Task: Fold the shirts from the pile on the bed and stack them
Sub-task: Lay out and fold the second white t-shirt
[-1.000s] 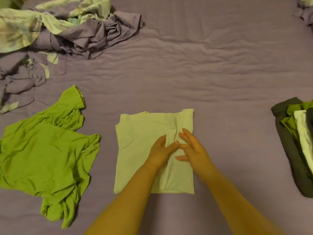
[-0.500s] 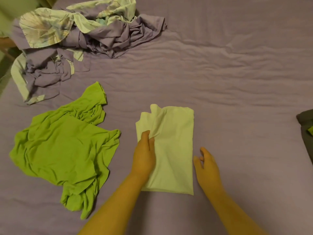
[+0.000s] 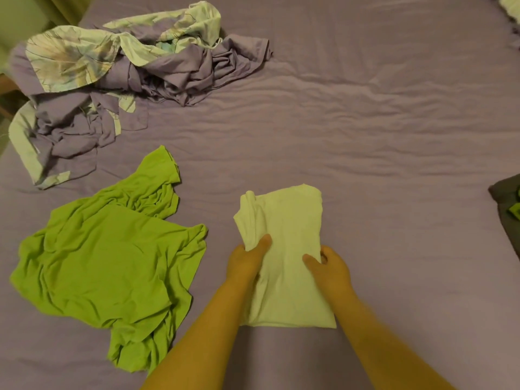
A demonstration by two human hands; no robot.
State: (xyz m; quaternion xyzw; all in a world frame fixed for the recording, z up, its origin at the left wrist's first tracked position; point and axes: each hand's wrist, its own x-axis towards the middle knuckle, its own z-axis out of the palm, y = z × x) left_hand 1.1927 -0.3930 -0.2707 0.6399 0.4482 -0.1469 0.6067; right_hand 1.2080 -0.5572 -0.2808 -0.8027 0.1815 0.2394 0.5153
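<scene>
1. Purple sheets cover the bed, wrinkled across the whole frame.
2. At lower centre lies the pale shirt, folded into a narrow upright strip, its top left corner bunched and raised.
3. On the strip's left edge, the left hand has its grip closed on the cloth, thumb on top and fingers hidden beneath.
4. At the right edge, the right hand likewise pinches the cloth, thumb lying on the fabric.
5. Left of them, well apart, a bright green shirt lies crumpled and unfolded.
6. In the upper left sits a heap of purple and leaf-print bedding.
7. At the right edge, cut off by the frame, a dark stack shows with a bit of green in it.
</scene>
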